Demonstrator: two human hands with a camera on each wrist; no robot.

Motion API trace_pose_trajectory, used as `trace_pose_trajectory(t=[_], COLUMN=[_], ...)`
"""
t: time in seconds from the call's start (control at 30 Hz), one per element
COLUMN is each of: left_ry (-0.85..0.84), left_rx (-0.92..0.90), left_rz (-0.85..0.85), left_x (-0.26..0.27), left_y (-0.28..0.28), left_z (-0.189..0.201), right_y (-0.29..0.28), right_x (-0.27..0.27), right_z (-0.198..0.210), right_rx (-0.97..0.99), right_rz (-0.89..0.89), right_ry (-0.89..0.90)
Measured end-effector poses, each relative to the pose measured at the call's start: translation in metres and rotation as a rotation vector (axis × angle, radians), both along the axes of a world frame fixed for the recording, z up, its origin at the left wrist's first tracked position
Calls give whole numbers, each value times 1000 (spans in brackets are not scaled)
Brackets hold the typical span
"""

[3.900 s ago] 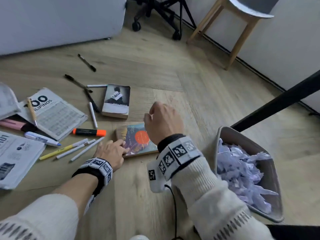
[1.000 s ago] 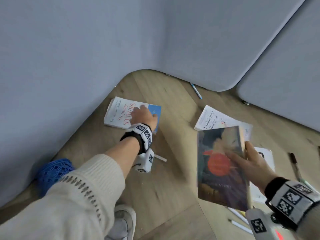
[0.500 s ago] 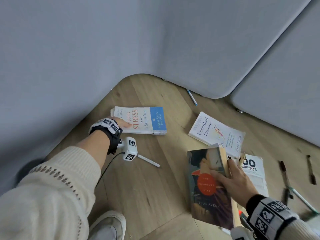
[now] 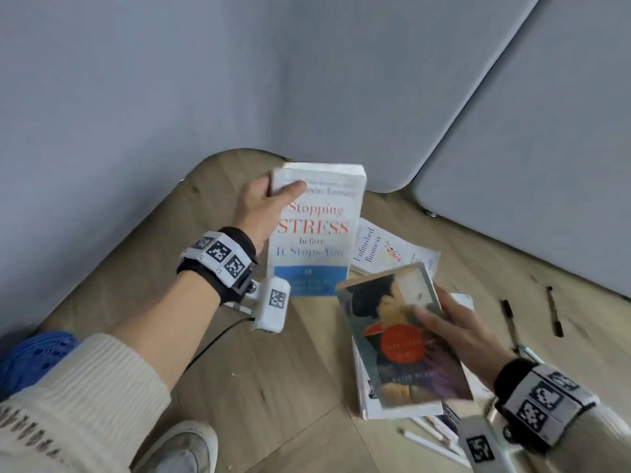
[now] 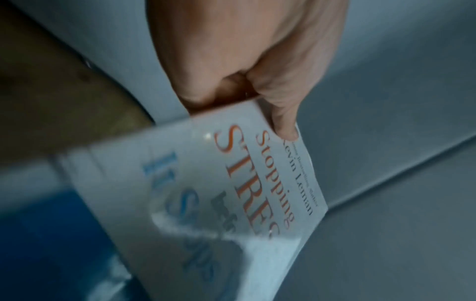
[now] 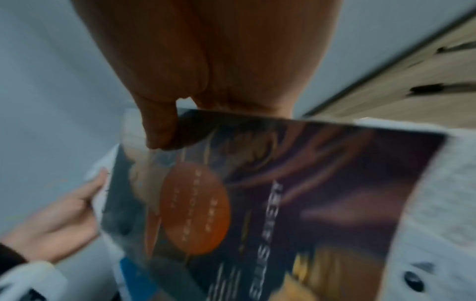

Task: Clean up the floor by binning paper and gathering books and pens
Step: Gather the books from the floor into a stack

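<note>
Gripping one book apiece, both hands are holding their loads clear of the floor (image 4: 273,370).

L hand (image 4: 263,206): thumb is lying across the front cover, fingers curling behind, clamping the white stress book (image 4: 314,230) at its top-left corner. Left wrist view is confirming the pinch at that corner. Book is hanging roughly upright, long axis running 12–6.

R hand (image 4: 457,332): thumb is pressing on the cover, fingers wrapping the far edge of the dark novel (image 4: 403,339). Long axis is tilting approx. 11–5. A second white-edged book seems to be sitting under it; can't tell whether the R hand is holding that too.

Key relation: the stress book is lying at approx. 11 o'clock from the novel, its lower right corner tucked behind the novel's upper left corner. Judgement: next move is prob. merging the two into one stack; the L hand is nearer, needing a short travel toward 5 o'clock and a slight twist to align the spines.

Outstanding on the floor: the Unfinished Business book (image 4: 382,250) at 12 o'clock of the novel, dark pens (image 4: 553,312) at 3 o'clock, white pens (image 4: 430,442) at 6 o'clock. Gathering is looking incomplete.
</note>
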State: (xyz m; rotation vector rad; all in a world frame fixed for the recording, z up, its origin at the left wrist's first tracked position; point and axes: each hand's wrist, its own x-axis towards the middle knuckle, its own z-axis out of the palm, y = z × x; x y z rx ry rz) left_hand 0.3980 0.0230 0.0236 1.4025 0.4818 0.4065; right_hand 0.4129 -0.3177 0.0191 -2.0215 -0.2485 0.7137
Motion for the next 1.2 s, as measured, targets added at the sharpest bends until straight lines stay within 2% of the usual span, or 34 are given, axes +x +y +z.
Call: trace_pose_trajectory(t=[0.1, 0.17, 0.23, 0.33, 0.4, 0.47, 0.6, 0.7, 0.8, 0.9, 1.0, 1.1, 1.17, 1.2], left_ry=[6, 35, 92, 31, -6, -63, -110, 4, 153, 201, 243, 256, 270, 290], left_rx=[-50, -131, -229, -170, -130, -118, 22, 78, 67, 85, 144, 68, 6, -23], left_rz=[-170, -250, -317, -376, -341, -296, -199, -168, -143, -134, -106, -28, -5, 1], left_x=[-10, -12, -10, -13, -16, -18, -9, -9, -19, -25, -22, -19, -20, -22], left_y=[-46, -74, -94, -109, -106, -95, -65, -49, -40, -39, -41, -52, -62, -66], left_z=[-2, -2, 0, 8, 14, 22, 25, 3, -41, -76, -81, -77, -82, -86], right_y=[22, 39, 48, 57, 64, 75, 101, 118, 124, 132, 133, 113, 84, 67], right_x=[-6, -11, -9, -3, 4, 11, 25, 28, 28, 30, 34, 55, 77, 85], right_z=[17, 22, 20, 24, 25, 29, 25, -8, -44, -50, -41, -38, -44, -50], right_rx=[141, 185, 245, 213, 235, 266, 251, 140, -37, -64, -85, -145, -322, -486], right_rz=[-85, -205, -341, -422, -394, -291, -116, -47, 87, 54, 59, 33, -31, -32], right_ry=[-156, -263, -227, -201, -186, -192, -256, -324, -272, -339, -386, -395, -450, -483])
